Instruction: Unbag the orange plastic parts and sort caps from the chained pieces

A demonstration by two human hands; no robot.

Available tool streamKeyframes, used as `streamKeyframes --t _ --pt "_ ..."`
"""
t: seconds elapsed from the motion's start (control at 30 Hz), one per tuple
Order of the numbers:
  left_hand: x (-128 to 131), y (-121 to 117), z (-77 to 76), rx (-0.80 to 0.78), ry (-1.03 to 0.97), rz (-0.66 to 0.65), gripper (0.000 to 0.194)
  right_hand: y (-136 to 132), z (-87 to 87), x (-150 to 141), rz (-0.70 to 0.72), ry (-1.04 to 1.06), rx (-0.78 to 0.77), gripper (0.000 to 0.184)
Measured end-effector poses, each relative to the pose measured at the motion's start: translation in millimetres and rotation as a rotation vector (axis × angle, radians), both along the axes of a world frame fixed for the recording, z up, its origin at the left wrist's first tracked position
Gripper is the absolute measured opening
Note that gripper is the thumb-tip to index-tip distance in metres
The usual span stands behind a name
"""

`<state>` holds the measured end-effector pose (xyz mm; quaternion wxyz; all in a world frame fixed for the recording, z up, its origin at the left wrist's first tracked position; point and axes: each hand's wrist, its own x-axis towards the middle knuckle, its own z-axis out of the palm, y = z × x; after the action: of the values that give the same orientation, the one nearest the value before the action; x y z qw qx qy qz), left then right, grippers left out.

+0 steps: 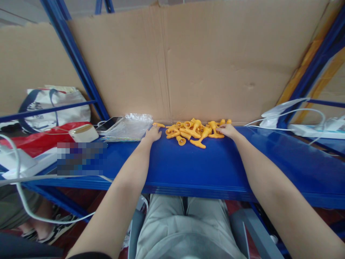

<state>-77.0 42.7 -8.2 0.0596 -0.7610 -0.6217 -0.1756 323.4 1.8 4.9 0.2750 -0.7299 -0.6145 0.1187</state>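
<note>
A pile of yellow T-shaped plastic handles (198,143), some with round hollow ends, lies at the back of the blue shelf (188,169). My left hand (153,133) rests left of the pile, thumb apart from the fingers. A single yellow handle (159,125) lies against its fingertips; it does not look gripped. On the pile's right side, my right hand (228,130) has its fingers curled onto a yellow T-shaped handle (216,136). The fingertips partly cover that piece.
Clear plastic bags (132,127) and a phone (110,123) lie to the left, near a white box-like device (84,133) and a red bag (45,138). Cardboard (215,64) stands behind the shelf. White cables (285,111) and a power strip (318,131) are at right. Another person's legs show lower left.
</note>
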Motion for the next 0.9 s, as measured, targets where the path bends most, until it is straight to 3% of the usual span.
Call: streamKeyframes --t 0.1,0.27,0.43,0.5,0.6,0.73,0.9 --pt "8.0 -12.6 11.4 0.003 0.007 0.044 0.044 4.0 0.8 -7.0 -0.047 0.064 0.003 0.03" --pt "25.7 -30.3 34.7 0.252 -0.054 -0.054 0.047 0.6 7.9 -13.5 -0.125 0.443 0.085 0.021" --pt "46.8 -45.6 51.5 0.457 -0.071 -0.247 0.046 -5.9 20.8 -19.9 -0.01 0.703 0.197 0.021" --pt "55.9 -51.6 55.2 0.506 -0.066 -0.34 0.048 -5.6 24.9 -24.0 0.04 0.718 0.242 0.023" --pt "69.4 -58.9 57.4 0.555 -0.045 -0.464 0.049 -2.6 29.3 -32.2 0.096 0.522 0.354 0.026" --pt "85.7 -65.4 56.5 0.58 -0.007 -0.593 0.051 -2.7 34.5 -51.0 0.227 0.047 0.596 0.031" --pt "96.5 -69.7 54.9 0.604 0.006 -0.595 0.05 -18.5 40.6 -86.1 0.48 -0.324 0.801 0.035"
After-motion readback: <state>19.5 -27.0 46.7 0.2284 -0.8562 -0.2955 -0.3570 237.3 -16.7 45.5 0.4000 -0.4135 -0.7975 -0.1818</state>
